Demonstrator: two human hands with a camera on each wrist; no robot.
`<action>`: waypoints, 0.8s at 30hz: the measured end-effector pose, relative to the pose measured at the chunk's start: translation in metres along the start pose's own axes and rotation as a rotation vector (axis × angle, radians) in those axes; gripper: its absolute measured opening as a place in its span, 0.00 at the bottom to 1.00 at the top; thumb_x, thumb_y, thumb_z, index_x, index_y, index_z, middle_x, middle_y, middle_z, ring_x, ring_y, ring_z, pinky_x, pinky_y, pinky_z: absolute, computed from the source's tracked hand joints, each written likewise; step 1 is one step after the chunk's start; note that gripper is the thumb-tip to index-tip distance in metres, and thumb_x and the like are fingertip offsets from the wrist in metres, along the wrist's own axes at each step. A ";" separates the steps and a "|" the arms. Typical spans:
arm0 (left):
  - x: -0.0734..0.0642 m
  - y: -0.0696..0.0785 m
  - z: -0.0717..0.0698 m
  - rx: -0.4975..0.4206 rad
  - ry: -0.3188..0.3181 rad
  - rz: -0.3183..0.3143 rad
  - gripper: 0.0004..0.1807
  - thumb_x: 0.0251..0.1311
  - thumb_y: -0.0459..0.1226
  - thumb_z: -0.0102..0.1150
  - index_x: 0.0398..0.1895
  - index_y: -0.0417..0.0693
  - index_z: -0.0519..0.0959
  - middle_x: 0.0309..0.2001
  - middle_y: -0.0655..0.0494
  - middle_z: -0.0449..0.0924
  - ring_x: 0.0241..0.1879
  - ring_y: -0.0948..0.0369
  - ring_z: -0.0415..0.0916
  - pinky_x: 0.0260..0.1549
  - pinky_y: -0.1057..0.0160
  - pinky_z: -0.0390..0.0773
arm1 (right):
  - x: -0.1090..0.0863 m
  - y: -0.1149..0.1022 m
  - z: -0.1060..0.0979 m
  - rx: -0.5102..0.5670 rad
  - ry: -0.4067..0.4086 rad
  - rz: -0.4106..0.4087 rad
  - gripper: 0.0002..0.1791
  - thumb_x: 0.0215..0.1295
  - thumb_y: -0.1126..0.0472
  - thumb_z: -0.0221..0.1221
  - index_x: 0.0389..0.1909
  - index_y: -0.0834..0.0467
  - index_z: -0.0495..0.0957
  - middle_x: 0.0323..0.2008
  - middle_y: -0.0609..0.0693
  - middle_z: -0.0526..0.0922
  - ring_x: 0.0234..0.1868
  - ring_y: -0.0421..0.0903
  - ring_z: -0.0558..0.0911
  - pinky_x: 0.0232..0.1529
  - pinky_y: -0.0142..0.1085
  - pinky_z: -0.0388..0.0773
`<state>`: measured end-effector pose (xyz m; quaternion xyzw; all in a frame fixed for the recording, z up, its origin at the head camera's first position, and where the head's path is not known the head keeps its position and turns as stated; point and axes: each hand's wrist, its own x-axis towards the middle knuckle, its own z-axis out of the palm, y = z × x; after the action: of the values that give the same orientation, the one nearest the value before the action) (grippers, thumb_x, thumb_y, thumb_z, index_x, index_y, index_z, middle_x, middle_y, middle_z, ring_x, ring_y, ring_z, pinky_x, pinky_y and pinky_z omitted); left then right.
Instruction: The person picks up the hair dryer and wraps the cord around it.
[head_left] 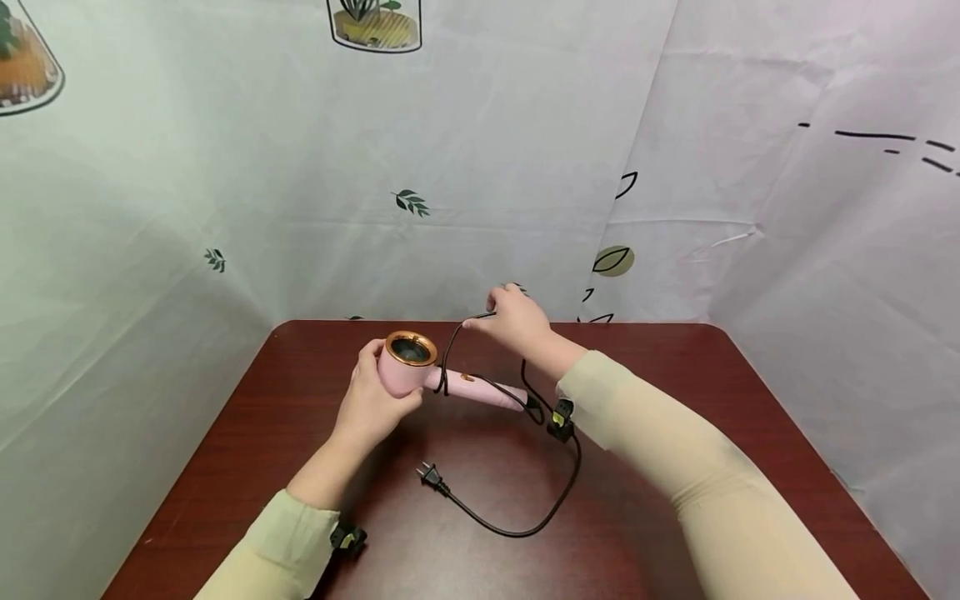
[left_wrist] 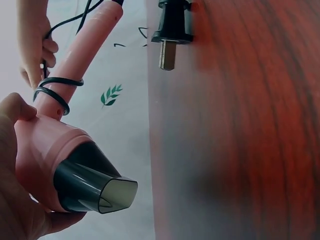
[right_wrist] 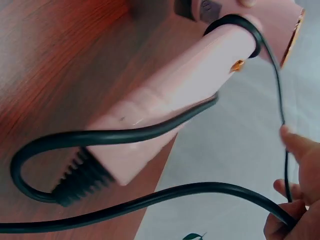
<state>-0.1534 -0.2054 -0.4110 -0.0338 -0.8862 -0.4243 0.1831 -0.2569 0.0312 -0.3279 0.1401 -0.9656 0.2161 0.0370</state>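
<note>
A pink hair dryer (head_left: 480,389) with a gold ring at its rear is held above the table, its handle pointing right. My left hand (head_left: 372,400) grips the dryer's head. In the left wrist view a dark see-through nozzle (left_wrist: 95,180) sits on the front of the head. The black cord (right_wrist: 235,20) loops round the handle near the head. My right hand (head_left: 517,321) pinches a length of that cord above the handle. The cord's free end, with a two-pin plug (head_left: 431,477), lies in a curve on the table nearer me.
The dark red-brown table (head_left: 637,517) has rounded far corners. A pale cloth backdrop (head_left: 510,167) with printed leaves and jars hangs behind it and at both sides. Small black cameras are worn on both wrists, and the cord passes close by the right wrist camera (head_left: 560,421).
</note>
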 end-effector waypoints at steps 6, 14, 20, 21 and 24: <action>0.000 -0.002 0.005 0.003 -0.003 -0.008 0.53 0.40 0.42 0.76 0.71 0.46 0.55 0.61 0.40 0.67 0.53 0.45 0.69 0.47 0.43 0.75 | 0.002 0.001 -0.001 -0.030 -0.018 -0.062 0.20 0.65 0.44 0.63 0.47 0.54 0.79 0.43 0.51 0.67 0.29 0.48 0.75 0.32 0.40 0.74; -0.003 -0.001 0.006 -0.011 -0.007 0.007 0.53 0.40 0.43 0.75 0.70 0.46 0.55 0.60 0.41 0.67 0.52 0.46 0.71 0.47 0.45 0.75 | -0.001 0.002 0.000 -0.087 0.058 -0.080 0.25 0.62 0.34 0.60 0.29 0.54 0.78 0.34 0.49 0.69 0.23 0.44 0.73 0.23 0.36 0.70; -0.004 0.001 0.001 -0.024 0.000 0.018 0.53 0.40 0.42 0.76 0.70 0.45 0.55 0.59 0.41 0.67 0.51 0.46 0.71 0.47 0.44 0.75 | 0.002 0.008 -0.001 -0.014 0.055 -0.006 0.33 0.56 0.28 0.61 0.21 0.54 0.64 0.19 0.45 0.60 0.19 0.42 0.58 0.20 0.35 0.56; -0.004 0.001 0.001 -0.022 -0.002 0.018 0.53 0.41 0.42 0.76 0.70 0.45 0.55 0.60 0.41 0.67 0.51 0.46 0.71 0.47 0.44 0.75 | 0.003 0.009 -0.001 0.004 0.041 0.000 0.33 0.56 0.29 0.61 0.22 0.54 0.64 0.19 0.45 0.60 0.20 0.42 0.58 0.21 0.36 0.56; -0.004 0.001 0.000 -0.017 -0.013 0.020 0.53 0.41 0.42 0.76 0.70 0.45 0.55 0.60 0.41 0.67 0.51 0.46 0.71 0.47 0.44 0.75 | 0.005 0.009 -0.002 0.046 0.008 0.008 0.30 0.59 0.32 0.62 0.26 0.54 0.65 0.21 0.46 0.63 0.21 0.43 0.61 0.24 0.36 0.59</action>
<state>-0.1495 -0.2043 -0.4118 -0.0468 -0.8834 -0.4297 0.1813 -0.2641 0.0389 -0.3289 0.1361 -0.9607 0.2390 0.0369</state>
